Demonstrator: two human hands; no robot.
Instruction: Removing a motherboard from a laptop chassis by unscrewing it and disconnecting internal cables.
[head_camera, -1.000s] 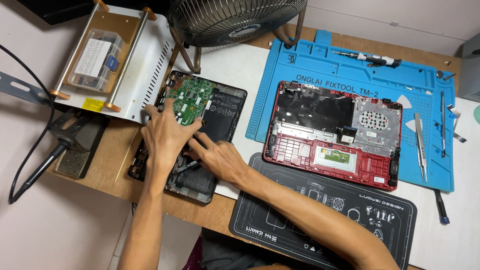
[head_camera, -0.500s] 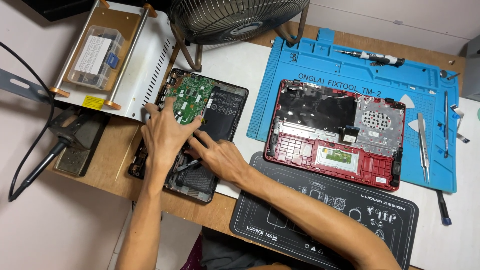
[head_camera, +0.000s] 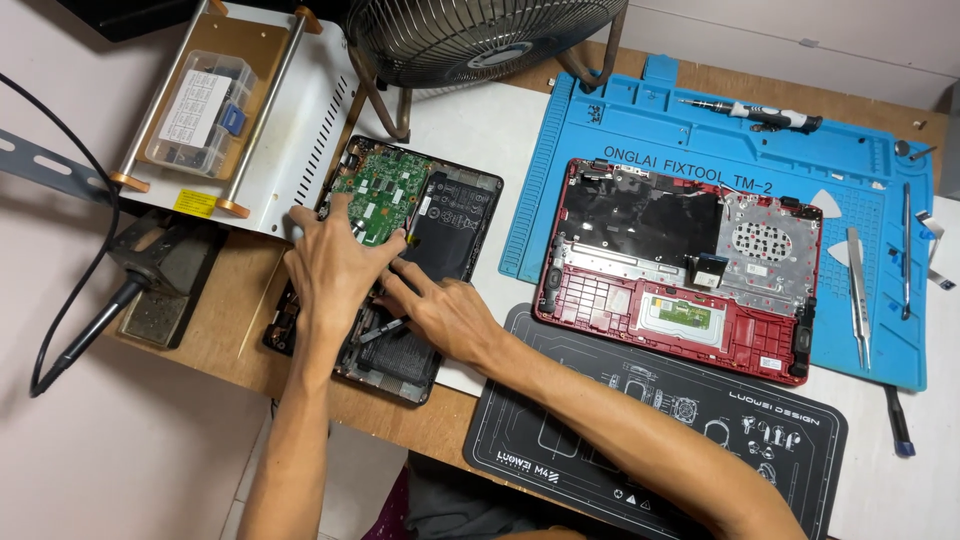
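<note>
A: What lies around the work?

B: A wooden desk, with a blue silicone repair mat to the right carrying a red laptop base, opened up. A black work mat sits at the near edge, a metal fan stands behind, and a white machine holding a clear parts box is at the back left. A screwdriver and tweezers lie on the blue mat.

A: Any open room?

B: Little. The black opened laptop is hemmed in between the white machine and the blue mat; its near corner overhangs the desk edge.

A: And the hands?

B: The left hand lies flat, fingers loosely spread, over the green circuit board. The right hand presses extended fingertips onto the laptop's middle, beside the battery. Neither grips anything I can see.
</note>
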